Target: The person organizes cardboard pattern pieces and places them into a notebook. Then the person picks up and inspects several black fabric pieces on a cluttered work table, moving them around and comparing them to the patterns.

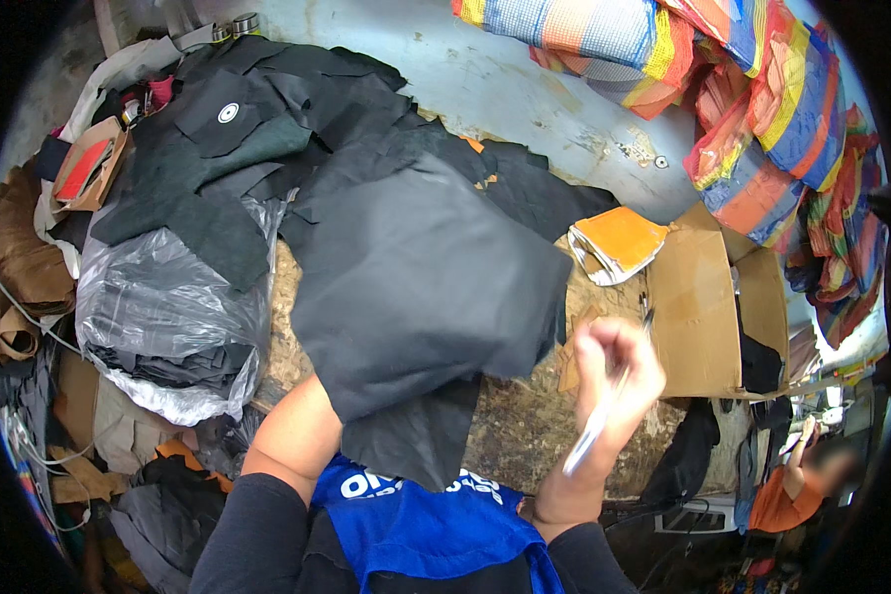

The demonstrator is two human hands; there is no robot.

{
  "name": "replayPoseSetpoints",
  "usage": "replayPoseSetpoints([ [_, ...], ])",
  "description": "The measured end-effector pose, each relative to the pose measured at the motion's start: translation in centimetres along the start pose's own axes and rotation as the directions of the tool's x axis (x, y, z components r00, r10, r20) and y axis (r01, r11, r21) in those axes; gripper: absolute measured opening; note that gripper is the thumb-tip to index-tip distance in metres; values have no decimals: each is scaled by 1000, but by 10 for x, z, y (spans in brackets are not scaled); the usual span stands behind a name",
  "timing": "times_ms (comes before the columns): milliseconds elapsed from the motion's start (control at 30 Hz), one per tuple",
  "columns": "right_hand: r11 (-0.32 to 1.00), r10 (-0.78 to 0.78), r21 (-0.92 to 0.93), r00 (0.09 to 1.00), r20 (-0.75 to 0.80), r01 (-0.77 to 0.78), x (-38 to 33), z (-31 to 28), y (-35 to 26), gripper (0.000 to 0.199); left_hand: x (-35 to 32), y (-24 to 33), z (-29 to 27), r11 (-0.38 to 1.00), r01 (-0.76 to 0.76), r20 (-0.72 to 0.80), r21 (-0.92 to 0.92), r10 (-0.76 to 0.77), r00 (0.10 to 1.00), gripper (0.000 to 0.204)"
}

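The right hand pinches what seems to be a white pen, blurred by motion, above the worn table, near the cardboard box. A large black leather sheet overlies other dark pieces and hides the left hand, whose grip I cannot tell.

Bright blue outer garment with white lettering, dark top beneath, plain dark sleeves, forearms bare beyond them
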State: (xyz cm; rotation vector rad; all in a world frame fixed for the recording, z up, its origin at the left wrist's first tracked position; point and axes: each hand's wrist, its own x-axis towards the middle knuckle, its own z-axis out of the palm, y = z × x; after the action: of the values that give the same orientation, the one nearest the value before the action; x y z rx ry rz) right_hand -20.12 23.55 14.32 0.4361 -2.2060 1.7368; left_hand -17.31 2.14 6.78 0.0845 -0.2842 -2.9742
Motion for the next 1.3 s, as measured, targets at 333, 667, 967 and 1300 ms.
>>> replayPoseSetpoints([
  [333, 974, 123, 74, 768, 628, -216, 34, 35, 18, 29, 3, -12, -9, 993, 23, -125, 118, -8, 992, 93],
  [667, 997, 20, 73, 982, 190, -34, 61, 9, 35, 17, -82, 19, -87, 738, 238, -128, 632, -203, 971, 88],
  [967, 980, -20, 197, 999, 41, 11, 71, -13, 35, 15, -70, 43, -48, -48, 113, -113, 992, -8, 994, 62],
  [1300, 997, -77, -23, 997, -19, 77, 61, -59, 35, 14, -18, 130, 29, 195, 318, -146, 928, -595, 790, 45],
])
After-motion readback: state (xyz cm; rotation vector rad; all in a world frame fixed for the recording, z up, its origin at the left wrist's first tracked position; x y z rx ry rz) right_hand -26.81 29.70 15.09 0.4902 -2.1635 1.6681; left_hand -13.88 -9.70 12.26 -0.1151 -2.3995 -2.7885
